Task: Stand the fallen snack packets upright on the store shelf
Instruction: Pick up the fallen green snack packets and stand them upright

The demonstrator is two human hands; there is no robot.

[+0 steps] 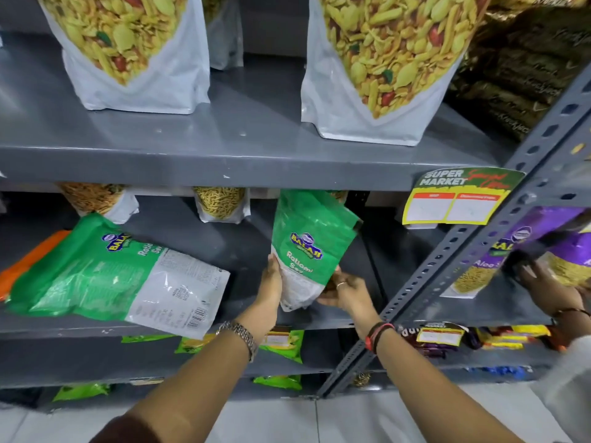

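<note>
Head view. We take the gray middle shelf (243, 318) as our landmark. Above its front edge, right of centre, we hold one green packet (311, 241) nearly upright, its top tilted slightly right and its white base close to the shelf surface; whether the base touches the shelf cannot be told. Our left hand (270, 284) is closed on the packet's lower left edge. Our right hand (343, 290) cups the lower right side, fingers curled around it.

Step in hand, as we judge it: seating this packet on its base. The next move calls for pressing the base flat on the shelf, squaring the tilt, then releasing both hands without tipping it.

On the left part of the same shelf, a larger green packet (118, 270) lies flat, overhanging the front edge; it is not yet stood up. An orange packet (28, 263) lies just beside it, further left.

Legible writing: both green packets read "BALAJI"; the held one reads "Ratlami Sev". A yellow shelf tag (457, 196), hanging right of the held packet, reads "SUPER MARKET". Beyond the slotted upright (447, 266), another person's hand (543, 286) rests on a purple packet (543, 247).
</note>
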